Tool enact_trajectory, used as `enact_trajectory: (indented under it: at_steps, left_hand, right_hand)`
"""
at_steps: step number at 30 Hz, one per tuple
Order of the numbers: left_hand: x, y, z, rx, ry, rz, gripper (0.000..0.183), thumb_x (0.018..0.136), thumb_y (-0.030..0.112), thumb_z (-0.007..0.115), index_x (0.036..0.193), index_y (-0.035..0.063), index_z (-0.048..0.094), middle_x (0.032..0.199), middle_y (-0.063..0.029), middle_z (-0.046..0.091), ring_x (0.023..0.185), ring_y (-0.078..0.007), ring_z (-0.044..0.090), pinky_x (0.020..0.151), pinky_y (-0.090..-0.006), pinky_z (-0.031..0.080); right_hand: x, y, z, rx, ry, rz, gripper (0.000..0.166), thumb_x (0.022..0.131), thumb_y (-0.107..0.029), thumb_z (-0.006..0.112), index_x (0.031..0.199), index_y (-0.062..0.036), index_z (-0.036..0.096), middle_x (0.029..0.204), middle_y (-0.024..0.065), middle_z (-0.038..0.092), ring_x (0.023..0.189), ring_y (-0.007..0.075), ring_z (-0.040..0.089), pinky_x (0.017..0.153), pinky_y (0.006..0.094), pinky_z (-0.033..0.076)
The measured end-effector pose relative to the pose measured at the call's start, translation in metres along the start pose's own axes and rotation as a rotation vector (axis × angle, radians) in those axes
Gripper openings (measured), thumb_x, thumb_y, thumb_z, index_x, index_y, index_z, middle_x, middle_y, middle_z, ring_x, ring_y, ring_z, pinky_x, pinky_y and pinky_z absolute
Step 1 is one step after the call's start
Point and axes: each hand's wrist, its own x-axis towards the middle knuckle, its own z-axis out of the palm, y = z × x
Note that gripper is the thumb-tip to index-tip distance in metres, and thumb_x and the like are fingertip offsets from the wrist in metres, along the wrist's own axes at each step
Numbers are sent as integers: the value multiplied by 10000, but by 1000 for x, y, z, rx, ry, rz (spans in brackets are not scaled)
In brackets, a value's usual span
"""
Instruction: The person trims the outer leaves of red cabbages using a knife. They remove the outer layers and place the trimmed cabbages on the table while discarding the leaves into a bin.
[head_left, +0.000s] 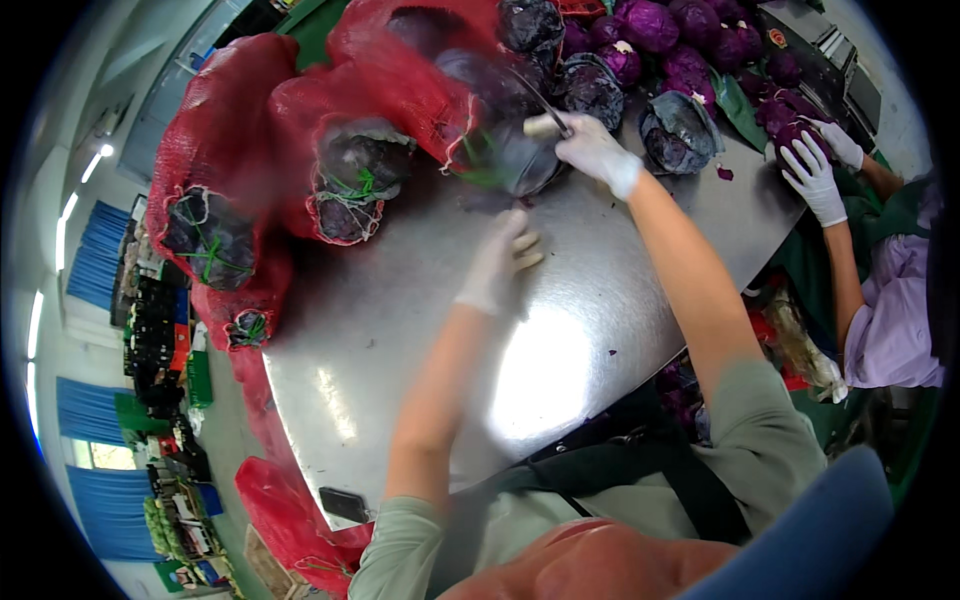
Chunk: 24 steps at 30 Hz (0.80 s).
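My right hand (592, 146), in a white glove, is shut on a knife (541, 97) whose thin dark blade points up and left. My gloved left hand (499, 259) is blurred over the steel table (360, 315); its fingers are curled, and whether it holds anything is unclear. Just beyond both hands lies a red cabbage (525, 161) with dull outer leaves, at the mouth of a red mesh sack (412, 90). Green ties hang at that mouth. Another cabbage (679, 135) with loose outer leaves rests to the right of my right hand.
Several tied red mesh sacks (217, 135) of cabbages line the table's left and far sides. Peeled purple cabbages (649, 26) are heaped at the far right. A co-worker's gloved hands (817, 176) hold a cabbage there. A black phone-like object (343, 504) lies at the near left corner.
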Motion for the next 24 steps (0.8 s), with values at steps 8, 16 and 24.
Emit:
enact_trajectory:
  at_steps: [8,16,24]
  left_hand:
    - [19,33,-10,155,120,319,718,937,613,534,1468,148,405,1524,-55,379,1280,-240,479,1010,-476,400]
    - [-7,65,32,-34,-32,178,893,909,672,533,1537,87,289,1505,-127,402,1390,-253,373,1121,-565,271]
    - [-76,11,-10,347,138,419,663,935,382,680,1431,18,436,1275,-89,597,1157,-185,573,1011,-305,448]
  right_hand:
    - [-28,-8,5,71,168,56,686,793,4,522,1468,-113,481,1109,88,643,943,135,606,844,272,493]
    - [-32,-15,30,51,226,-67,586,732,66,515,1289,-69,639,1333,134,607,1203,240,598,1031,288,433]
    - [-187,-42,43,444,102,99,606,771,24,497,1369,-53,546,1256,84,641,917,130,599,774,238,478]
